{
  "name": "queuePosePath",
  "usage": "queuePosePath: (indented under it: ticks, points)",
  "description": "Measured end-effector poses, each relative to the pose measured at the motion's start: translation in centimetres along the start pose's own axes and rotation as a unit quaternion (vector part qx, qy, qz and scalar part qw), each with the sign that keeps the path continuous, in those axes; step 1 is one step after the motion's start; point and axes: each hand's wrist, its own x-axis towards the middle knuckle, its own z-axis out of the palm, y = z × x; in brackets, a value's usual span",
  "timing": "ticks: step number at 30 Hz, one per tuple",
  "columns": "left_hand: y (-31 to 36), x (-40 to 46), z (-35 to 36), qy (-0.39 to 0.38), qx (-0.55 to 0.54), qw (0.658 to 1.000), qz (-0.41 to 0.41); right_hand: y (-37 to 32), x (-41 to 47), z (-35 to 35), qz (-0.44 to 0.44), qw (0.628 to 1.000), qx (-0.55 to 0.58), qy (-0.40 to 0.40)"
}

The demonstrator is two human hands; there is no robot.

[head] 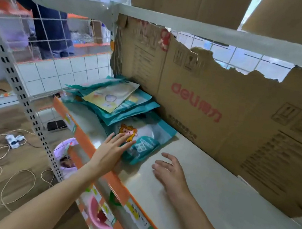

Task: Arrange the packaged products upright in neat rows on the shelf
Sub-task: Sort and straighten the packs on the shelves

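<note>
Lower packets [127,115] mostly hidden under stack; box [214,111] print blurred, its right end cut by frame edge.

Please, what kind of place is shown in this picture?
Probably a small shop or its stockroom. Metal shelving carries orange price-label strips, teal packaged products lie stacked on it, and torn cardboard cartons stand behind.

Teal-edged flat packets [121,102] lie in a loose, slanted stack at the shelf's [212,195] left end; nearer, one teal-and-white packet [148,139] with a cartoon figure lies flat.
</note>
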Motion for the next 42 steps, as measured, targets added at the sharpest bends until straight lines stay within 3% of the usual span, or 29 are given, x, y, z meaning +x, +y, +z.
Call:
queuePosePath:
  ticks: [9, 14, 19, 26, 32, 37, 42]
  points:
    - [-0.8, 0.8, 1.4, 0.068, -0.017, 0.997, 0.042, -0.2, 1.8, 0.5, 0.015, 0.999, 0.005, -0.039]
    - [0.6, 0.0, 1.6, 0.094, -0.044, 0.993, 0.057, -0.8, 2.6, 1.8, 0.024, 0.991, 0.122, -0.052]
    - [2.4, -0.6, 1.0, 0.117, -0.039, 0.990, 0.062, -0.9, 3.5, 2.5, 0.019, 0.986, 0.164, -0.002]
    - [2.9, -1.8, 0.8, 0.114, -0.086, 0.986, 0.086, -0.5, 3.0, 1.9, 0.007, 0.990, 0.131, 0.046]
    - [2.0, -2.6, -1.9, 0.113, -0.193, 0.975, 0.009, -0.7, 0.9, -0.7, 0.000, 0.991, 0.116, 0.063]
    - [1.9, -2.5, -4.0, 0.058, -0.348, 0.928, -0.121, -1.0, -2.6, -2.8, -0.020, 0.989, 0.132, 0.067]
    - [3.7, -2.4, -6.4, -0.030, -0.531, 0.831, -0.162, -1.0, -7.1, -4.4, -0.056, 0.989, 0.129, 0.043]
